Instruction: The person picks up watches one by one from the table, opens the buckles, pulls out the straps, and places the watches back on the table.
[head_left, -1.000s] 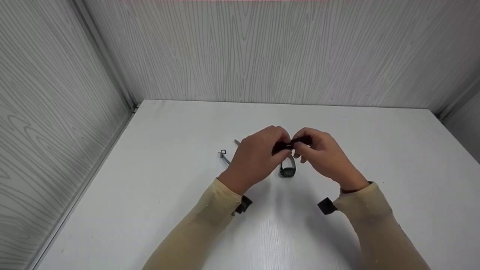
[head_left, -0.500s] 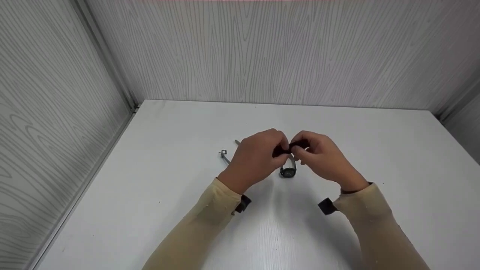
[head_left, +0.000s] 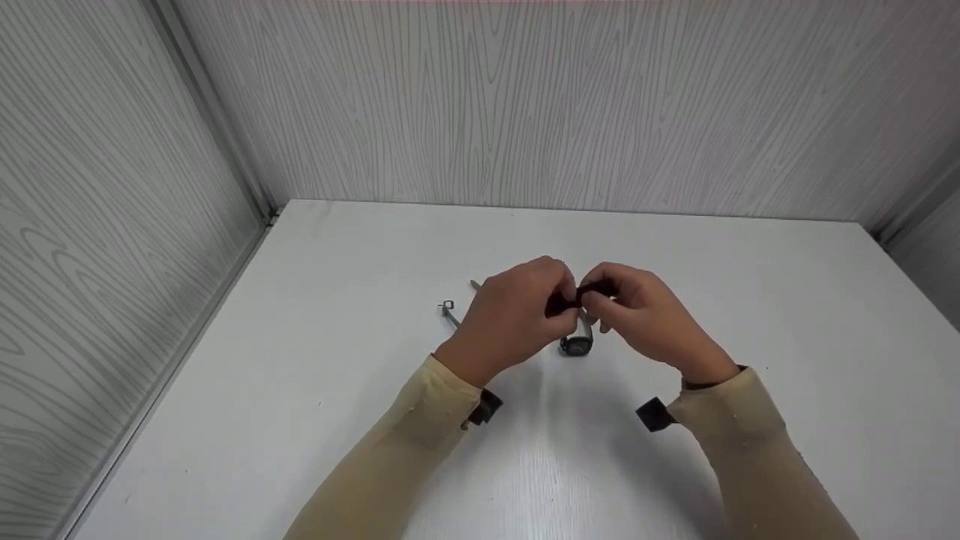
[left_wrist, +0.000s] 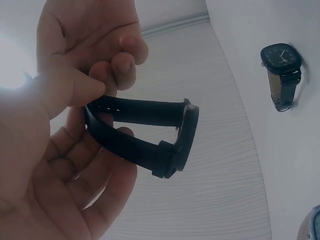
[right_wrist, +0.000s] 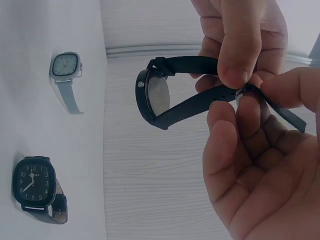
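Both hands hold one black wristwatch (right_wrist: 145,97) up over the table, its strap (left_wrist: 132,147) bent into a loop with the case at the far end. My left hand (head_left: 517,315) pinches the strap near its fastening between thumb and fingers. Opposite it, my right hand (head_left: 641,311) pinches the buckle area, and the strap's free tail (right_wrist: 287,117) sticks out past its fingertips in the right wrist view. The small metal buckle (right_wrist: 240,93) is mostly covered by fingers. In the head view the hands hide most of this watch.
Below the hands lies a second black watch (head_left: 577,346) with a square dial, on the white table (head_left: 337,300). A pale grey-blue watch (right_wrist: 65,66) lies beyond it, partly behind the left hand in the head view. White wood-grain panels (head_left: 487,105) stand at the back and sides.
Both hands have dipped slightly and drawn a little closer together around the held watch strap. The watches on the table have not moved.
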